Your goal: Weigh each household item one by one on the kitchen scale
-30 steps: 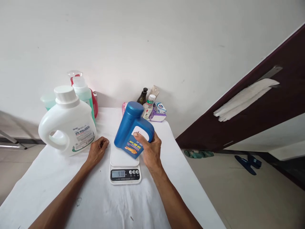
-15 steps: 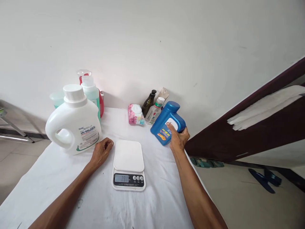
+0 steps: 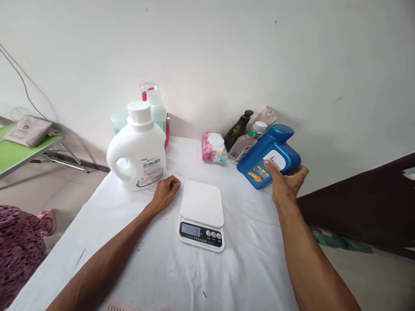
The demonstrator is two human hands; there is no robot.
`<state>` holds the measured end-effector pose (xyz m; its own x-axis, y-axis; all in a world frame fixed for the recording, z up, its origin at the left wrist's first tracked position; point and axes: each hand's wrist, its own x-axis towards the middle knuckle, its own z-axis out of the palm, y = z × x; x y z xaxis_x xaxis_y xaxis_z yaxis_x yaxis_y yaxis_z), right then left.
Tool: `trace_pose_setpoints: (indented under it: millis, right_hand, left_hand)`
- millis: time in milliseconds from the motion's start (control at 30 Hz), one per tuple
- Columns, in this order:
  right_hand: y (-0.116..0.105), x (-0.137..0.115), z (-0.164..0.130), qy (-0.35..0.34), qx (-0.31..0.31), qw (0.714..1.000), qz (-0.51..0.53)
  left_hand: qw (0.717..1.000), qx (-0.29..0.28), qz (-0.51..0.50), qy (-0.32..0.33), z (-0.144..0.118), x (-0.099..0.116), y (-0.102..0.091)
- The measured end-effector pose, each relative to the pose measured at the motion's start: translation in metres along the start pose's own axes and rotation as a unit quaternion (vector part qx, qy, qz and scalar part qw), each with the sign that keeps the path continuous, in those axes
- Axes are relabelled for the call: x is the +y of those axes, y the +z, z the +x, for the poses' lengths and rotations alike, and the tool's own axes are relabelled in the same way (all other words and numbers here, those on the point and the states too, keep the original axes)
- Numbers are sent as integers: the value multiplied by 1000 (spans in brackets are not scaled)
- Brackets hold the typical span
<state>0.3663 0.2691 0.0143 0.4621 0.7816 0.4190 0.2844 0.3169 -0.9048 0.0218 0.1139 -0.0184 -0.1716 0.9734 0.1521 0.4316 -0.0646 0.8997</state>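
My left hand (image 3: 166,191) rests on the white cloth with its fingers curled in and nothing visible in them. It lies between a big white detergent jug (image 3: 138,149) with a handle and a white digital kitchen scale (image 3: 202,204). Nothing is on the scale's plate; its small display is hard to read. At the right, a blue plastic bottle (image 3: 270,151) with a white and orange label stands on the cloth. My right hand (image 3: 287,181) is at its lower right side, thumb over the label and the fingers stretched out and apart.
Behind stand a pink wipes pack (image 3: 214,147), a dark pump bottle (image 3: 239,131), a clear bottle (image 3: 247,142) and teal bottles (image 3: 158,110) near the wall. A green table (image 3: 27,153) is at the far left. A person's patterned clothing (image 3: 21,250) shows at the lower left.
The view has swung left, so everything sits further right. My right hand's fingers have loosened and spread from the blue bottle's handle. The scale's display has changed; my left hand stays put.
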Motion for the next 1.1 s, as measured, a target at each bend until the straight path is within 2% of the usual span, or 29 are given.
trace_pose_setpoints:
  millis: [100,167,267,333,433,500,567,633,700,733,767,833,933,1000,1100]
  right_hand:
    - [-5,-16,-41,-25,112,988,-105]
    - [0,-26,-76,-33,86,992,-84]
    - [16,-32,-120,59,27,998,18]
    - [25,-30,-137,114,10,992,59]
    - [28,-26,-147,140,-12,987,80]
    - [25,-25,-148,146,-26,985,89]
    - [21,-27,-148,150,-38,983,95]
    - [18,-30,-147,153,-44,983,97]
    - [16,-32,-146,155,-51,982,98]
    - [16,-33,-145,155,-55,981,99]
    - [15,-34,-144,157,-58,981,100]
    - [15,-34,-141,162,-64,979,104]
    - [16,-33,-136,172,-69,977,107]
    - [17,-33,-133,177,-73,976,108]
    - [18,-32,-131,180,-75,975,104]
  left_hand:
    - [1000,2,-1,5,-2,2,-2]
    - [1000,8,3,10,-4,4,-3]
    - [999,29,12,20,-10,10,-3]
    - [999,35,26,32,-18,20,-7]
    - [996,17,54,73,-37,51,-23]
    - [990,41,70,115,-51,82,-41]
    - [971,156,95,153,-62,110,-62]
    - [916,322,144,191,-67,127,-86]
    - [844,460,176,211,-65,127,-108]
    - [822,498,181,208,-61,121,-117]
    - [816,515,178,193,-56,112,-124]
    - [837,510,149,133,-46,91,-134]
    - [905,409,117,34,-32,64,-140]
    - [923,370,101,17,-23,55,-140]
    - [936,349,32,38,-10,51,-141]
